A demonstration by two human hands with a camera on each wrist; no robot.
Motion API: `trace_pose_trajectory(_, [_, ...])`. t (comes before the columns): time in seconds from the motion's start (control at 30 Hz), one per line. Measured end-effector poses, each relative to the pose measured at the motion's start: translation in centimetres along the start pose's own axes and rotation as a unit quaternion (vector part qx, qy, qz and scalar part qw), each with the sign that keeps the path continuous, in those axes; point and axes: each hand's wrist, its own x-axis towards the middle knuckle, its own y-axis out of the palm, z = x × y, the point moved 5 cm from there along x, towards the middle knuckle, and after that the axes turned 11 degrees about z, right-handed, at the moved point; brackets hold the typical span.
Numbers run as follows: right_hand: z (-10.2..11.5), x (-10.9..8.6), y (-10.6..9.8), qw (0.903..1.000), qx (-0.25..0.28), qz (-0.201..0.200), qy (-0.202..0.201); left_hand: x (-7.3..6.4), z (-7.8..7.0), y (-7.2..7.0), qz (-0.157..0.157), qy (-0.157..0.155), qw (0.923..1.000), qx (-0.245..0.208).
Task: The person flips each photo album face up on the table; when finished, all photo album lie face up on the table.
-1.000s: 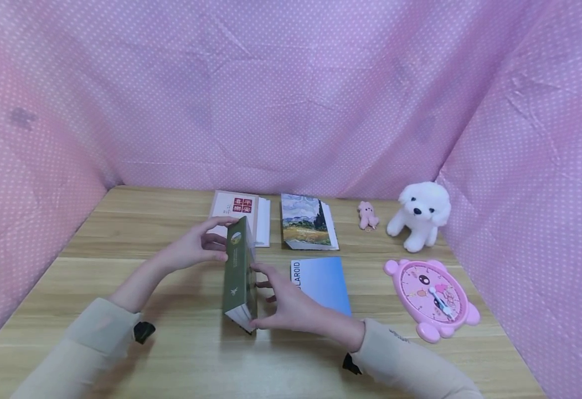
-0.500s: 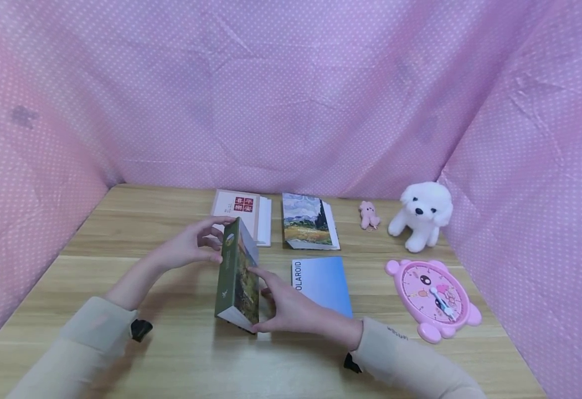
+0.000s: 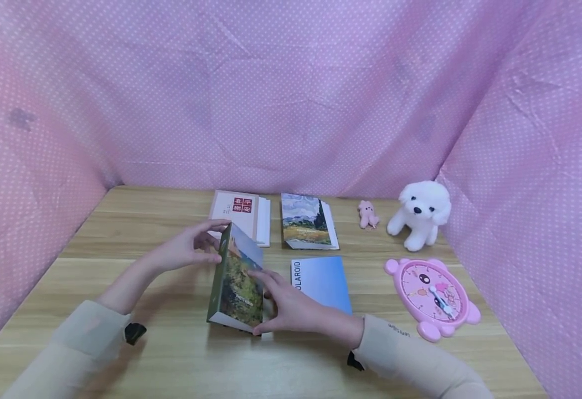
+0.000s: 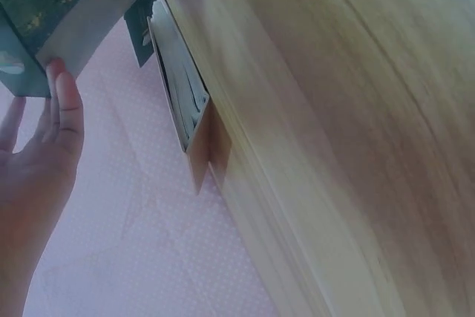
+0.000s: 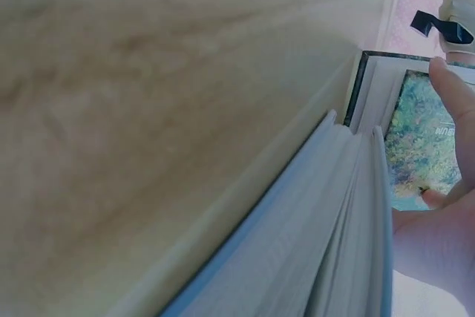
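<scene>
Worktop (image 3: pixel 181 360) in pale wood fills the bottom of the head view, and above its near strip, left of centre, the photo album (image 3: pixel 238 285) is tilted between two hands. The right hand (image 3: pixel 293 303) grips it, thumb at the lower right corner and a finger laid on the front cover, which seems to steady that face. The left hand (image 3: pixel 181 246) holds the top left end, thumb by the spine; opposite corners held this way probably keep the tilt in check. Whether the lower edge touches wood, I cannot tell. The pink clock (image 3: pixel 420 288) lies at lower right, beyond the blue album (image 3: pixel 323 282) at centre, likely leaving the arms room. Farther back, the red-lettered album (image 3: pixel 235 213), landscape album (image 3: pixel 304 221), pink plush (image 3: pixel 368 215) and white toy dog (image 3: pixel 420 213) form a loose row before the dotted curtain (image 3: pixel 291 100), apparently spaced so none overlap.
</scene>
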Motion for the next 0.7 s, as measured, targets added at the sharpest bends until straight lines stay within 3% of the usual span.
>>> trace_pose_trajectory(0.13, [0.0,0.1,0.3,0.9997,-0.007,0.007,0.021,-0.2,0.4,0.0,-0.012,-0.021,0.9996,0.01])
trace_pose_trajectory(0.3, [0.1,0.3,0.5,0.9993,-0.013,0.014,0.032,-0.5,1.1,0.0,-0.01,-0.031,0.9993,-0.016])
trace_pose_trajectory(0.7, [-0.1,0.6,0.9,0.9986,-0.03,0.033,0.028,-1.9,4.3,-0.2,0.041,-0.047,0.9938,-0.092])
